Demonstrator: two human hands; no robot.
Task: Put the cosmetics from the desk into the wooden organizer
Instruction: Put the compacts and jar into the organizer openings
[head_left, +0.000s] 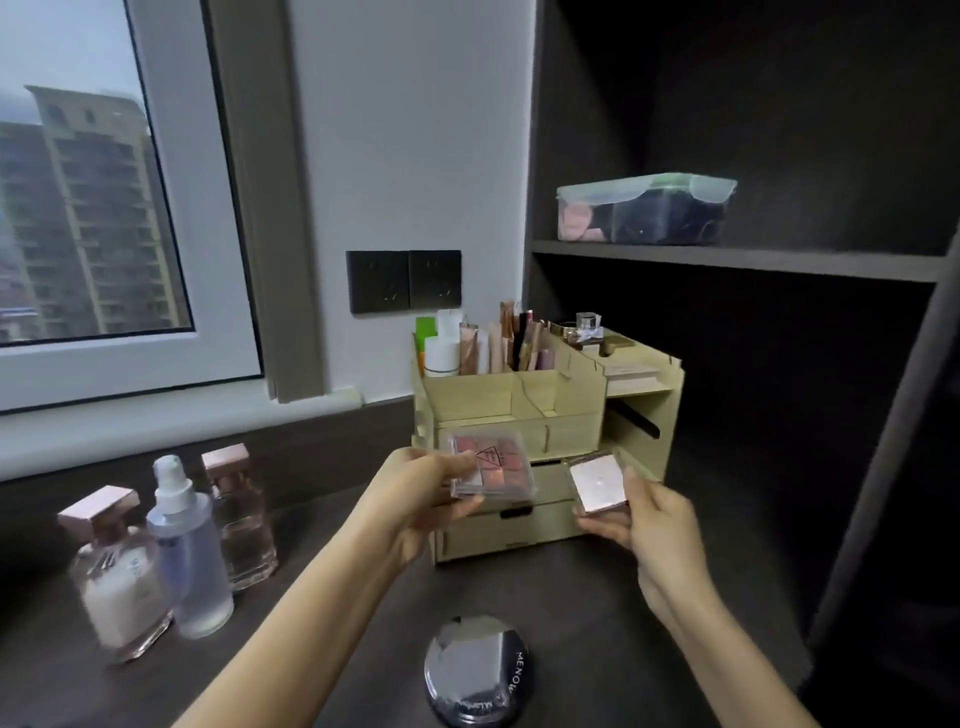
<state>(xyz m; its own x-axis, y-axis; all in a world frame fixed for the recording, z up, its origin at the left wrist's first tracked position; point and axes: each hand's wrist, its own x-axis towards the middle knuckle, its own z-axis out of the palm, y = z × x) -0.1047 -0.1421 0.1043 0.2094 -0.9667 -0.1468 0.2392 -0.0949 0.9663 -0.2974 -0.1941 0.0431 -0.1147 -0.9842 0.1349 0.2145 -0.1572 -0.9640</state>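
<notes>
A clear square eyeshadow palette with pink and rose pans (492, 466) is held in the left hand (415, 499), pinched by its near-left edge between thumb and curled fingers, just in front of the light wooden organizer (545, 415). A pale pink square mirrored compact (597, 483) is gripped in the right hand (649, 525), the thumb along its right edge and the fingers closed beneath it, also just in front of the organizer, before its drawer fronts. Both pieces are carried clear of the dark worktop (582, 613).

The step in hand is judged to be the stowing of these two flat cases. The open front trays at the top of the organizer appear unfilled, while the rear compartments are already crowded with upright tubes and sticks; the flat cases would be best lowered into a front tray one at a time, edge first and kept level, so that neither is knocked against the tray wall. Whether a drawer is partly open cannot be told through the blur.

Still on the worktop are a round black compact with a mirrored lid (475, 670), nearer the camera than the organizer, and, well to the organizer's left, a clear spray bottle with a white pump (189, 545) standing between two glass bottles with rose-gold square caps (119, 577).
</notes>
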